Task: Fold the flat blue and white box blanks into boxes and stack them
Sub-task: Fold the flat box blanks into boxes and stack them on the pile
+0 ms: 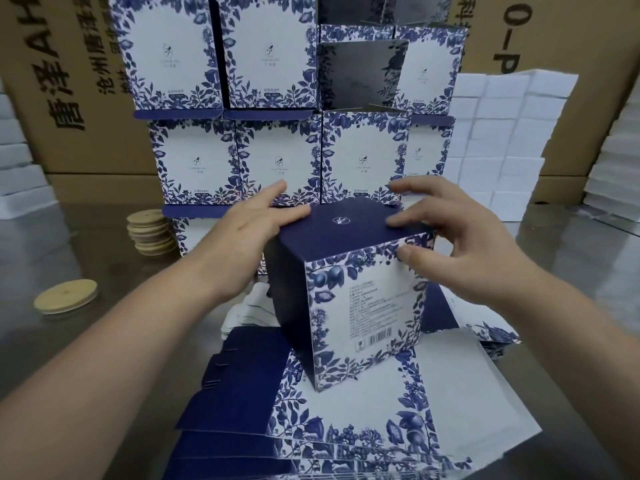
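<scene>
Head view: the left hand [252, 230] lies flat, fingers straight, pressing the left edge of the lid [346, 233]. The box [367, 306] stands upright on the flat blanks [363, 410] at the tabletop's [86, 341] near edge. The right hand [460, 237] arches over the lid's right corner, fingertips on top and thumb on the front face, gripping lightly. Press both sides evenly so the lid seats square.

One wide-angle camera rides on my head, facing forward and down along my forearms. It sits close: my left hand [252, 220], right hand [450, 233] and the box [363, 306] fill mid-frame, tabletop [86, 251] below, stacked boxes [277, 161] straight ahead.
</scene>
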{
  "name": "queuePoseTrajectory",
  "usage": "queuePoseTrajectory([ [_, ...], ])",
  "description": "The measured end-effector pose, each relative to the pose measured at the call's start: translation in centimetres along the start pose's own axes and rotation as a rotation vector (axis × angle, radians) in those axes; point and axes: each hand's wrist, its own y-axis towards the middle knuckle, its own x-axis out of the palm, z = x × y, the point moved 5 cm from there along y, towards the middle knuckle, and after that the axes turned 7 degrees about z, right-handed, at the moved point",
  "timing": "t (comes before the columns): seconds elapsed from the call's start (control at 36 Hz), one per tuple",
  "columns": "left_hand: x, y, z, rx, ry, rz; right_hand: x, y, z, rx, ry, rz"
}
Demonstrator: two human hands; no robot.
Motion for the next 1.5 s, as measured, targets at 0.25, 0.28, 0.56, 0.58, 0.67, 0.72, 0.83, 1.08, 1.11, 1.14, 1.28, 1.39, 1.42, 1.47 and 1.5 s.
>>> queuePoseTrajectory([
  [0.25, -1.5, -2.3, 6.0, 0.228, -0.140, 0.121, 0.8, -0.5, -0.3, -0.022, -0.096, -0.002],
  [0.28, -1.1, -2.6, 6.5, 0.266, -0.117, 0.073, 0.9, -0.6, -0.1, 0.004, -0.091, 0.016],
  [0.56, -0.1, -1.8, 4.7, 0.309, -0.094, 0.178, 1.8, -0.2, -2.0, -0.166, -0.327, 0.060],
  [0.58, 0.0, -1.8, 4.5, 0.297, -0.122, 0.185, 1.9, -0.2, -1.9, -0.177, -0.337, 0.063],
  [0.67, 0.4, -1.9, 4.1, 0.318, -0.204, 0.243, 2.0, -0.5, -2.0, -0.200, -0.337, 0.106],
  [0.72, 0.6, -2.1, 4.0, 0.334, -0.264, 0.283, 2.1, -0.6, -2.1, -0.214, -0.340, 0.134],
  [0.83, 1.2, -2.5, 4.0, 0.370, -0.265, 0.352, 2.3, -0.9, -1.6, -0.161, -0.216, 0.193],
  [1.08, 1.4, -2.9, 4.4, 0.439, -0.190, 0.436, 2.7, -1.6, -0.8, -0.192, 0.002, 0.260],
  [1.11, 1.4, -2.8, 4.3, 0.430, -0.218, 0.420, 2.7, -1.6, -0.8, -0.199, 0.006, 0.248],
  [1.14, 1.3, -2.7, 4.1, 0.407, -0.261, 0.393, 2.6, -1.5, -0.7, -0.196, 0.018, 0.223],
  [1.28, 1.0, -1.8, 2.7, 0.300, -0.419, 0.287, 1.2, -1.2, 0.2, -0.109, 0.119, 0.068],
  [1.39, 1.0, -2.1, 2.2, 0.289, -0.477, 0.351, 1.0, -1.3, 0.2, -0.128, 0.099, 0.073],
  [1.42, 1.1, -2.2, 2.1, 0.284, -0.489, 0.365, 1.1, -1.3, 0.2, -0.142, 0.085, 0.087],
  [1.47, 1.3, -2.2, 2.1, 0.277, -0.497, 0.382, 1.1, -1.3, 0.2, -0.172, 0.064, 0.113],
  [1.5, 1.3, -2.2, 2.1, 0.273, -0.497, 0.386, 1.2, -1.4, 0.2, -0.186, 0.052, 0.122],
])
